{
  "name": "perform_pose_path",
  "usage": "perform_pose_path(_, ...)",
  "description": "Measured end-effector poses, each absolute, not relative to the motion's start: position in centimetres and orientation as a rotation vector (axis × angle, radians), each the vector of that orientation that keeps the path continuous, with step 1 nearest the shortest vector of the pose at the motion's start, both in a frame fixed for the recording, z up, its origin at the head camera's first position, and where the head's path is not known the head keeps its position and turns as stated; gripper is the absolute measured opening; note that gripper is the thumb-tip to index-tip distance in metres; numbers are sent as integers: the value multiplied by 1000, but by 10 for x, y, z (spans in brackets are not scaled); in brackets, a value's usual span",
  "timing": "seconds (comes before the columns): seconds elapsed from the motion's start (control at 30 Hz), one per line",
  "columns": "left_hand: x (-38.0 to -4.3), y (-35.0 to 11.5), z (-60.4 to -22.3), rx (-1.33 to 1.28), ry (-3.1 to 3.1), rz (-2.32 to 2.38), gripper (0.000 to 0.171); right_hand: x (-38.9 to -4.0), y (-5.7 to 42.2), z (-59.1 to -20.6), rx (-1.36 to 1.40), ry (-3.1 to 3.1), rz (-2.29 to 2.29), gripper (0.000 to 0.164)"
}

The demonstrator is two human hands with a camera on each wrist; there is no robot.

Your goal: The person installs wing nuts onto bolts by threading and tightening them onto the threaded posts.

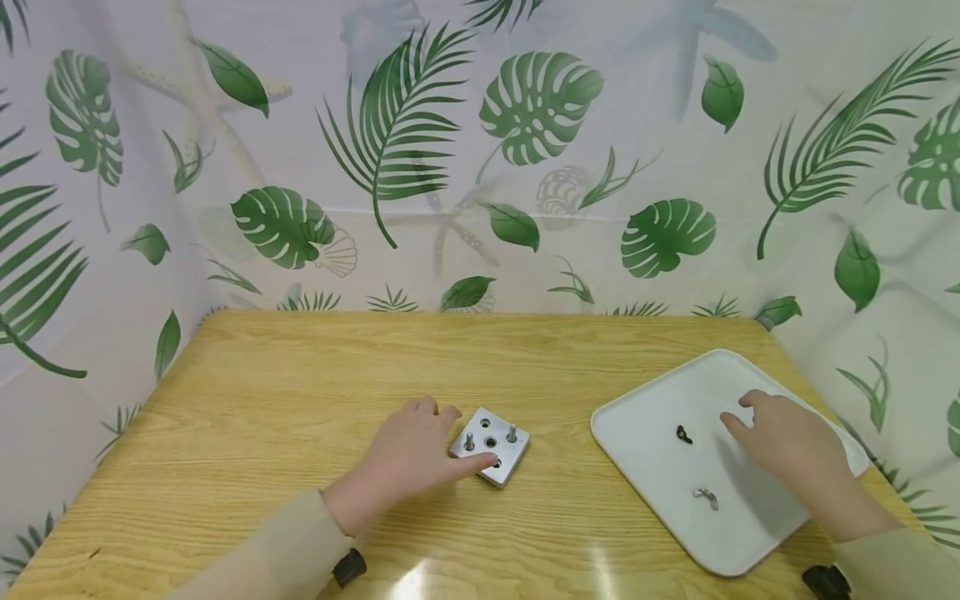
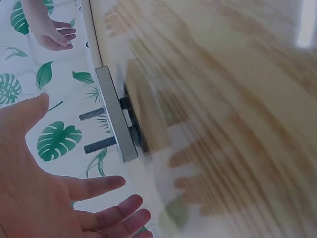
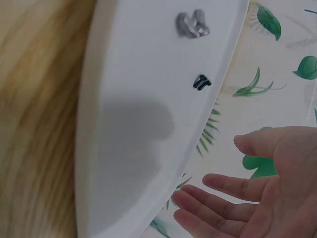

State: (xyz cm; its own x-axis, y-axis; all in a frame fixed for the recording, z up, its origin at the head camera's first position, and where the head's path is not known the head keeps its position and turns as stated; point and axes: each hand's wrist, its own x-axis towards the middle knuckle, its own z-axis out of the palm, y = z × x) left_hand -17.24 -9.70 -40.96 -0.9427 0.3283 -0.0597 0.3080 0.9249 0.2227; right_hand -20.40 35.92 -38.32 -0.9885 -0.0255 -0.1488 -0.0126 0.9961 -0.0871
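A square silver metal plate [image 1: 501, 445] with several holes lies on the table. Two threaded bolts [image 2: 99, 145] stick up from it, and in the left wrist view dark supports show beneath. My left hand [image 1: 408, 457] hovers around the plate's left side, thumb and fingers spread, apart from it in the left wrist view. Over the right part of a white tray [image 1: 645, 407] is my right hand [image 1: 798, 442], fingers loosely bent and holding nothing. On the tray lie a small black winged piece [image 3: 201, 82] and a larger silver one [image 3: 193, 25], both resembling wing nuts.
The wooden table [image 1: 315, 367] ends at a leaf-patterned curtain [image 1: 450, 167] behind and at both sides. The tray's raised rim runs close to the table's right edge. Dark bands [image 1: 348, 568] show at both wrists.
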Motion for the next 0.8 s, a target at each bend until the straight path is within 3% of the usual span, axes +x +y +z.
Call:
perform_pose_path(0.57, -170, -83, -411, 532, 2965, 362, 71, -188, 402, -390, 107, 2943, -110, 54)
perform_pose_path(0.8, -169, -78, -413, 536, 2965, 332, 75, -174, 415, -395, 192, 2884, -102, 45)
